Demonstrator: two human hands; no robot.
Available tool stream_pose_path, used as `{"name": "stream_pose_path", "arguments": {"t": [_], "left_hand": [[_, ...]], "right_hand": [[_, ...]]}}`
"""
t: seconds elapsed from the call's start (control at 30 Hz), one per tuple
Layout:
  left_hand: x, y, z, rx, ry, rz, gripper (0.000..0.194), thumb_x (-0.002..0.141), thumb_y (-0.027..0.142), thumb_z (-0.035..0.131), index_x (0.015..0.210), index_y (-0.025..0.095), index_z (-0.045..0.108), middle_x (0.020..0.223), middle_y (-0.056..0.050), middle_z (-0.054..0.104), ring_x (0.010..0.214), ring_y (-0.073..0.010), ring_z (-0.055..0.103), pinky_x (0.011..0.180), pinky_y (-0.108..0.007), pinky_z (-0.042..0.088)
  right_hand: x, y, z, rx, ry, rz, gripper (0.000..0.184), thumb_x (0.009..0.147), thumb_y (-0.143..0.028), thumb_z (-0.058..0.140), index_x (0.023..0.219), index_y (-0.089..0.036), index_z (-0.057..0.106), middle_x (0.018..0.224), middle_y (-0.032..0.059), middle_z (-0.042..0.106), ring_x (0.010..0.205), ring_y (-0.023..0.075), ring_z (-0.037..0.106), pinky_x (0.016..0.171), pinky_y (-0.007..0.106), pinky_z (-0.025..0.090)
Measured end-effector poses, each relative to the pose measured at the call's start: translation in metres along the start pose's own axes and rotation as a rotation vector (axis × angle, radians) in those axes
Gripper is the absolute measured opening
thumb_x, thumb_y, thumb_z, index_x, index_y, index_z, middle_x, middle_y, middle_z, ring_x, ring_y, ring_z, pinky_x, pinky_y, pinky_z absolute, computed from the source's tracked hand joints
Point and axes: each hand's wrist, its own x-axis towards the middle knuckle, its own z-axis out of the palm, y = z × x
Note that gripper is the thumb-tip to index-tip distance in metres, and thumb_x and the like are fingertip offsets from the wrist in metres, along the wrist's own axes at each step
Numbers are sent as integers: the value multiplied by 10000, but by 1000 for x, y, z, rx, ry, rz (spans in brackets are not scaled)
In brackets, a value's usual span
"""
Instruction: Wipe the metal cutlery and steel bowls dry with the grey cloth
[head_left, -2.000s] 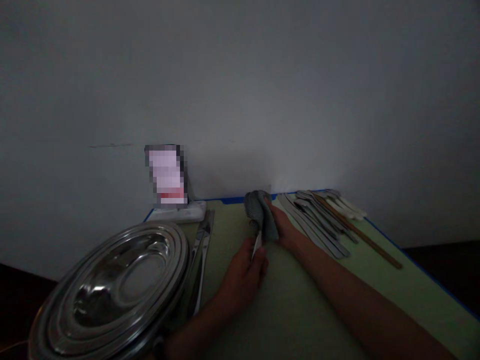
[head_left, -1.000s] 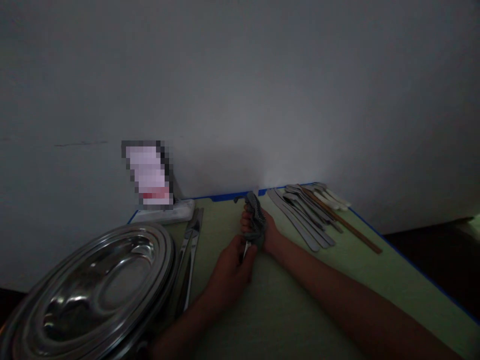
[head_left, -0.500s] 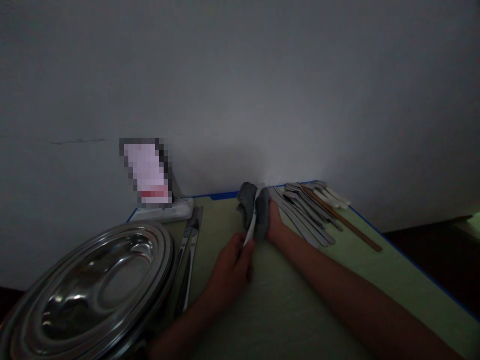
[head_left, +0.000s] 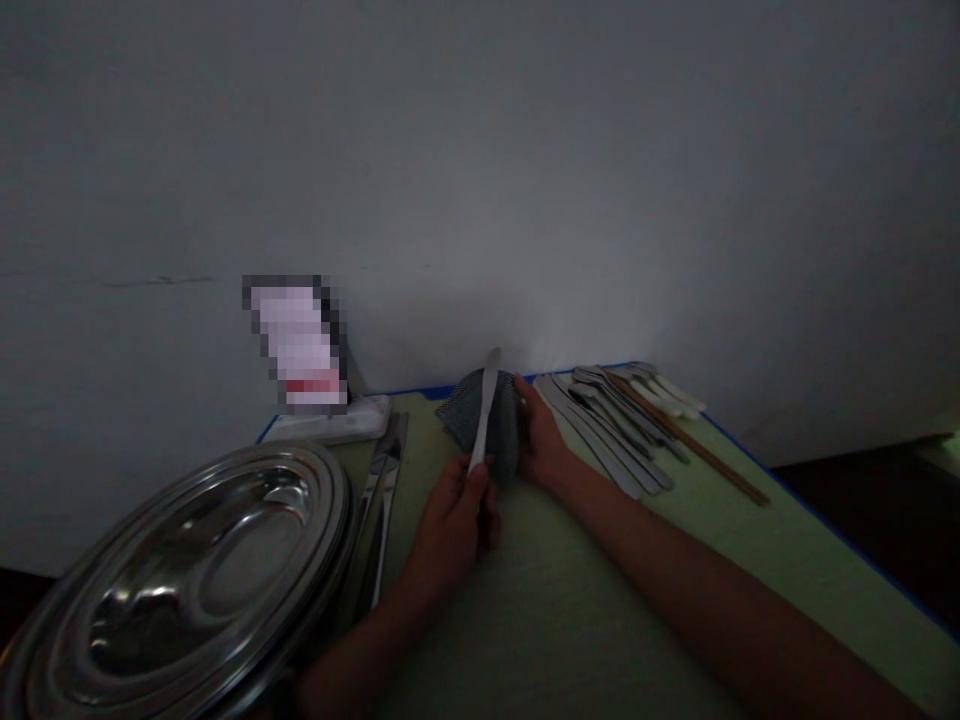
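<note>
My left hand (head_left: 456, 510) is closed around the handle of a silver table knife (head_left: 487, 405), its blade pointing up and away from me. Behind the blade a grey cloth (head_left: 466, 412) is spread, held from the right side by my right hand (head_left: 540, 432). The knife lies across the front of the cloth, its tip rising past the top edge. Most of my right fingers are hidden behind the cloth. To the right of that hand several more table knives (head_left: 600, 440) lie side by side on the green table (head_left: 555, 600).
Stacked steel plates (head_left: 330, 500) fill the left front. Beside them lie knives (head_left: 386, 500). A blurred-out phone-like screen (head_left: 296, 340) stands on a white base (head_left: 337, 420). At right are spoons or forks (head_left: 630, 415), brown chopsticks (head_left: 697, 448) and white-handled cutlery (head_left: 667, 395). A wall (head_left: 480, 180) rises behind.
The cloth was folded around both sides of the blade; now it is opened out behind it. The knife has shifted slightly left and turned more of its blade face towards me.
</note>
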Motion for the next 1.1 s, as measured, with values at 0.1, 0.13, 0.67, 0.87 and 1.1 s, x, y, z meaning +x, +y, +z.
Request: {"name": "stream_pose_path", "arguments": {"t": [0.1, 0.13, 0.67, 0.87, 1.1], "left_hand": [[0, 0, 1, -3, 7, -5, 279, 823, 421, 438, 965, 182, 461, 585, 88, 449, 355, -55, 412, 303, -155, 300], [0, 0, 1, -5, 9, -6, 281, 822, 427, 438, 961, 183, 461, 586, 88, 449, 354, -55, 412, 302, -155, 299], [0, -1, 0, 16, -16, 2, 254, 831, 431, 428, 934, 201, 457, 586, 87, 453, 367, -63, 427, 323, -162, 315], [-1, -1, 0, 52, -29, 2, 276, 831, 455, 425, 919, 194, 455, 592, 83, 459, 361, -59, 423, 324, -161, 310], [-1, -2, 0, 32, -66, -14, 284, 824, 427, 434, 993, 199, 456, 616, 82, 477, 361, -58, 426, 321, -160, 304]], "right_hand": [[0, 3, 0, -63, -33, 15, 284, 847, -354, 418, 822, -157, 621, 588, 14, 630, 612, 160, 608, 576, 271, 502], [0, 4, 0, -82, -38, 21, 251, 840, -319, 431, 801, -154, 616, 575, 8, 621, 582, 150, 595, 541, 253, 489], [7, -1, -5, 84, 171, -9, 346, 873, -362, 357, 818, -144, 620, 601, 39, 657, 645, 184, 646, 676, 319, 521], [13, 2, -7, 78, 249, -17, 314, 885, -342, 359, 816, -168, 611, 611, 27, 665, 684, 177, 656, 703, 321, 529], [14, 2, -4, 104, 79, -74, 375, 882, -402, 372, 907, -140, 638, 706, 58, 698, 785, 189, 659, 770, 327, 519]]}}
